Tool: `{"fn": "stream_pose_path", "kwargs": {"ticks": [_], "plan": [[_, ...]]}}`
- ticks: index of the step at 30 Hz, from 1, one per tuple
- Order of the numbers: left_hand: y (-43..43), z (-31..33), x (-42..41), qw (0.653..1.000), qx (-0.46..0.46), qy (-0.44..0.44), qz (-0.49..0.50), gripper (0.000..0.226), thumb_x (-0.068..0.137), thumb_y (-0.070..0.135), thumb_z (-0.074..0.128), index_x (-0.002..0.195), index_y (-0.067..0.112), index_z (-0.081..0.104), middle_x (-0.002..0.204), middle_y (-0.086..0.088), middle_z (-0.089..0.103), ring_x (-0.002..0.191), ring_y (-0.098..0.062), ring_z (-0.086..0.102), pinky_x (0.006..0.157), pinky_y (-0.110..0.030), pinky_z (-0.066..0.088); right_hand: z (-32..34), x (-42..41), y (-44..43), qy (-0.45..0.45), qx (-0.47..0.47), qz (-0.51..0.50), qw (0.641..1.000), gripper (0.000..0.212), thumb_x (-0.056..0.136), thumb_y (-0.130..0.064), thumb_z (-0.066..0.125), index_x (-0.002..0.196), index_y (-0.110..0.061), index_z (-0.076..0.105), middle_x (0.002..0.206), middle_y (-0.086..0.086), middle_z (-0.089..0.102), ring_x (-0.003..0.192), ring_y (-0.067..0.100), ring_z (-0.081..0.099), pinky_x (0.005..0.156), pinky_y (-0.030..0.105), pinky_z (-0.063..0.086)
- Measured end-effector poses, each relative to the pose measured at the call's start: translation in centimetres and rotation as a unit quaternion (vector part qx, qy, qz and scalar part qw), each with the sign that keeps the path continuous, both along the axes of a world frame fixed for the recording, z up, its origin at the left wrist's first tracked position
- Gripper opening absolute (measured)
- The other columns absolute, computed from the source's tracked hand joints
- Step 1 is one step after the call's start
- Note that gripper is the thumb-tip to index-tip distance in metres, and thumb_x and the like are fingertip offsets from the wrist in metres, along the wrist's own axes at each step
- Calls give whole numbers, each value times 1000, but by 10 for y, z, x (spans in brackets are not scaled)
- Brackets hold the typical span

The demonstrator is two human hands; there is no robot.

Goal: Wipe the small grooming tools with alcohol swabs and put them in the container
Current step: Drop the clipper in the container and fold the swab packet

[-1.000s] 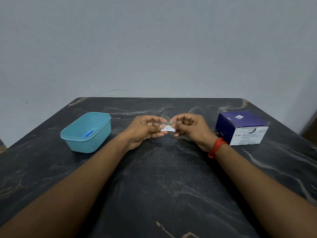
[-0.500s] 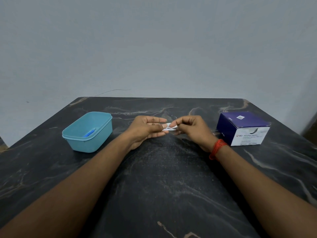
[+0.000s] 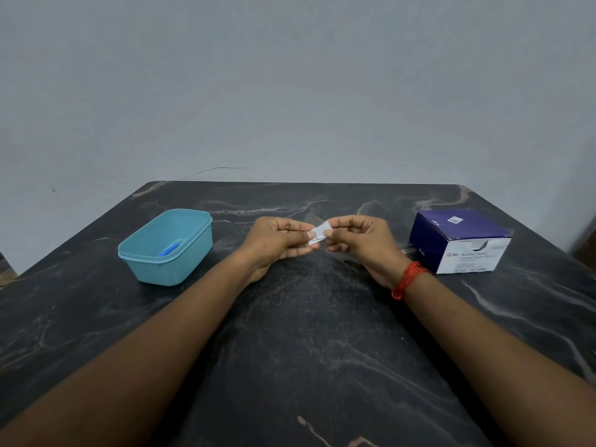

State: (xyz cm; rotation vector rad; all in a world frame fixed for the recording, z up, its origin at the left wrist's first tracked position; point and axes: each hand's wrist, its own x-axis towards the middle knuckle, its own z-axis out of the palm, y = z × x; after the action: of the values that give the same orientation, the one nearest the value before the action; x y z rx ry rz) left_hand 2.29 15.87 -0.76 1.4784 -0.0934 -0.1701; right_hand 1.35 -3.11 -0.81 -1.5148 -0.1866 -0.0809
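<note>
A small white alcohol swab packet point(image 3: 317, 235) is held above the middle of the black marble table point(image 3: 306, 333). My left hand point(image 3: 277, 241) pinches its left side and my right hand point(image 3: 361, 241) pinches its right side with thumb and forefinger. A teal plastic container point(image 3: 166, 250) stands to the left with a small blue tool point(image 3: 170, 249) lying inside it. No other grooming tool shows between my fingers.
A purple and white box of alcohol swabs point(image 3: 461, 241) sits at the right, its front opening facing me. A pale wall rises behind the table's far edge. A red thread band point(image 3: 408, 280) circles my right wrist.
A thin metal tool seen between my fingers one second ago is no longer visible. The packet now stands more upright between both hands, which have drawn slightly apart.
</note>
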Motion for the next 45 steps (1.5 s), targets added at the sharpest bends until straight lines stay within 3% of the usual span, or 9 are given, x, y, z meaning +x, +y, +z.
{"fn": "stream_pose_path", "kwargs": {"ticks": [5, 8, 13, 20, 22, 26, 33, 36, 45], "plan": [[-2, 1, -2, 999, 43, -7, -27, 24, 80, 6, 79, 102, -4, 74, 98, -19, 76, 84, -20, 72, 81, -29, 61, 0, 3, -4, -59, -89, -4, 994, 17, 89, 3, 67, 102, -5, 75, 93, 9, 76, 73, 11, 70, 65, 20, 57], [-1, 0, -2, 998, 45, -13, -29, 27, 79, 3, 79, 105, -5, 72, 94, -21, 75, 79, -20, 71, 75, -27, 62, 0, 2, -3, -73, -123, 11, 990, 18, 90, 0, 67, 104, -7, 74, 97, 11, 76, 81, 18, 72, 71, 26, 59], [-1, 1, -3, 1000, 16, -11, -1, 24, 79, -1, 78, 102, -3, 72, 89, -19, 76, 71, -19, 73, 71, -28, 63, 2, -1, -2, -29, -87, 20, 996, 23, 83, 7, 71, 100, -8, 72, 90, 16, 75, 74, 20, 72, 69, 29, 62], [1, 0, -3, 1000, -11, -5, -15, 17, 81, -6, 72, 97, 0, 72, 92, -19, 75, 80, -23, 75, 77, -32, 62, 4, -5, -2, -30, -60, 41, 997, 21, 81, 13, 69, 98, 1, 70, 84, 20, 72, 67, 20, 71, 64, 28, 62], [1, 1, -2, 1000, -24, 1, -20, 11, 86, 2, 69, 96, 0, 72, 90, -18, 75, 77, -20, 74, 77, -30, 62, 4, -4, -1, -45, -50, 42, 997, 19, 81, 13, 69, 94, -2, 72, 84, 16, 73, 70, 21, 72, 65, 26, 61], [2, 5, -2, 999, -27, 16, -29, 35, 80, 26, 74, 96, -4, 73, 90, -20, 75, 78, -19, 74, 76, -28, 62, 2, -2, -1, -66, -70, 28, 995, 15, 83, 11, 69, 90, -1, 74, 85, 14, 74, 71, 21, 73, 69, 26, 61], [2, 4, -5, 1000, -12, 4, -17, 23, 77, -6, 75, 100, -4, 73, 99, -19, 75, 89, -23, 75, 77, -26, 61, 1, -1, 0, -34, -53, 17, 998, 18, 92, 8, 57, 89, 4, 75, 89, 21, 74, 77, 24, 73, 73, 30, 62], [0, 2, -5, 1000, -8, -5, 13, 26, 74, -8, 78, 99, -3, 73, 95, -20, 76, 88, -25, 75, 76, -27, 62, -1, 0, 2, -14, -23, 24, 999, 15, 90, 6, 61, 89, 1, 75, 91, 20, 75, 82, 27, 74, 77, 35, 62], [-12, -7, -1, 995, 40, -68, 68, 21, 73, -5, 81, 92, -1, 75, 82, -13, 77, 74, -18, 75, 66, -23, 60, -6, 3, 2, 23, -8, 13, 1000, 15, 81, 11, 71, 95, 6, 72, 86, 17, 75, 73, 20, 73, 68, 26, 62]]}}
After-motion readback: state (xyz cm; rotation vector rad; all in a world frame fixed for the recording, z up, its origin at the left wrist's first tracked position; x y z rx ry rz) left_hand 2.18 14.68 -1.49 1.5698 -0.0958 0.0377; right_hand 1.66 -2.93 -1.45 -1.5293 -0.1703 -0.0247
